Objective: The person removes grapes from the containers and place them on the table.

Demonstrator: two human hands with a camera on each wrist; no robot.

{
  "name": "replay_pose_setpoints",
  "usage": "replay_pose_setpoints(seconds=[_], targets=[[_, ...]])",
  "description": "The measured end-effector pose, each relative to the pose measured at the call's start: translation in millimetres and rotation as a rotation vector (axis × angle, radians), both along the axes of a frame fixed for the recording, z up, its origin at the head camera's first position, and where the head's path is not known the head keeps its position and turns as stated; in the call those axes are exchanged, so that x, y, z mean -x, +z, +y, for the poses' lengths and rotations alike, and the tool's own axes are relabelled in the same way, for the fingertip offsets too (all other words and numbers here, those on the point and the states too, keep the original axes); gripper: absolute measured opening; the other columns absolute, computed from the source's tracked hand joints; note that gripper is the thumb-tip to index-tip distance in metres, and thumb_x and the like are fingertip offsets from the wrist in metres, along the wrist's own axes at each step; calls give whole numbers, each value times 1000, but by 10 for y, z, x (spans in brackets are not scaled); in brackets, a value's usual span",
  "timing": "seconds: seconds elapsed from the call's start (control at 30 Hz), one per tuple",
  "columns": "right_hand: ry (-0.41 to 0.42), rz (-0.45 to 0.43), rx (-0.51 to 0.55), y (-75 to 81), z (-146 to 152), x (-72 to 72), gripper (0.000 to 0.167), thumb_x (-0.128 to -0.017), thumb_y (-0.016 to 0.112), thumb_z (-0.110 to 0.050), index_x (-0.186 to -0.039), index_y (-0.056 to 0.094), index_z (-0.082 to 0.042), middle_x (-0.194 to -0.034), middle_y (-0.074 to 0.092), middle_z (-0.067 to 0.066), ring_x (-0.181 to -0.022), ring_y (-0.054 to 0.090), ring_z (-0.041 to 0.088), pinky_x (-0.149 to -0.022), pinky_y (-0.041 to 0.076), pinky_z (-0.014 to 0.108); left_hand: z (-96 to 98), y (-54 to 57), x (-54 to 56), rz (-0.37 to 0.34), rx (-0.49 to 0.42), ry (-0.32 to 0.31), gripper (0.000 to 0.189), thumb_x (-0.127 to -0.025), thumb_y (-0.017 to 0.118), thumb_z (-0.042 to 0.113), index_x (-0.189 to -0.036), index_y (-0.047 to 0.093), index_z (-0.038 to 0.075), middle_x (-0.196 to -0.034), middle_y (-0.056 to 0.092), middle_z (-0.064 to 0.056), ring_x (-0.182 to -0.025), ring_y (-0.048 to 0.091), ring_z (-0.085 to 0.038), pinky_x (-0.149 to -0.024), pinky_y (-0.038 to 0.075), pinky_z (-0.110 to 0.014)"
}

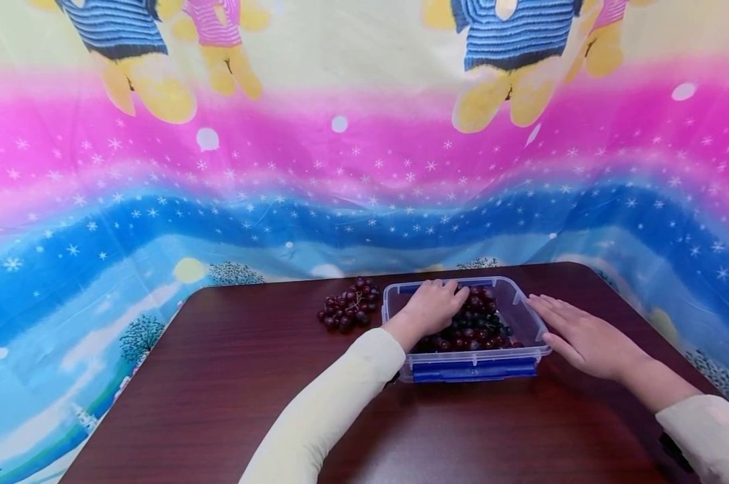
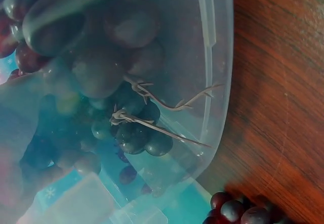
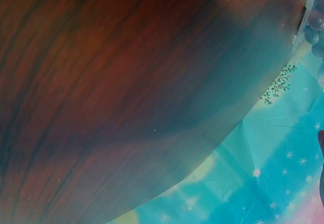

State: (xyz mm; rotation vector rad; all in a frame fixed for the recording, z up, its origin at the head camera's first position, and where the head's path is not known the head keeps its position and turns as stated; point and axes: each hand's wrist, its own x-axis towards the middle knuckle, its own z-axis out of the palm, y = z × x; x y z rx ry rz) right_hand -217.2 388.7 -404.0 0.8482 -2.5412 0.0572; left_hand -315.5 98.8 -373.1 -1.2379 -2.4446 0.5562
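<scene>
A clear plastic box (image 1: 476, 356) with a blue clip along its front side stands on the table, holding dark red and blackish grapes (image 1: 475, 336). My left hand (image 1: 432, 308) reaches over its left part, the fingers bent down at a bunch of grapes; the fingertips are hidden. Through the cloudy box wall (image 2: 223, 46), the left wrist view shows grapes (image 2: 131, 138) with bare brown stems (image 2: 164, 130). At the box's right side, my right hand (image 1: 588, 336) lies with straight fingers against the rim. Only a sliver of that hand (image 3: 322, 148) enters the right wrist view.
Left of the box, close by, lies another bunch of red grapes (image 1: 348, 308) on the dark wooden table (image 1: 231, 396). A colourful printed cloth (image 1: 352, 168) hangs behind the table's back edge and down its sides.
</scene>
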Motion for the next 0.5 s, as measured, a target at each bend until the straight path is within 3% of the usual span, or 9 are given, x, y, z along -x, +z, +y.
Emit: replay_pose_setpoints(seconds=[0.2,0.5], targets=[[0,-3,5,-7,-5,-7,63,-95,61,-23,-149,37,-4,-142,45,22,-143,14,7,-111,1,14,-12,-13,-4,42,7,-21,57,-96,59,39,-146,43,19,-130,55,-3,-103,60,-19,-90,50,-33],[-8,-9,7,6,-6,-12,63,-94,62,-23,-149,37,-5,-142,45,22,-139,33,25,-111,3,13,-22,-9,-11,173,-3,-87,54,-97,60,36,-146,46,19,-128,57,-3,-100,62,-17,-86,52,-31]])
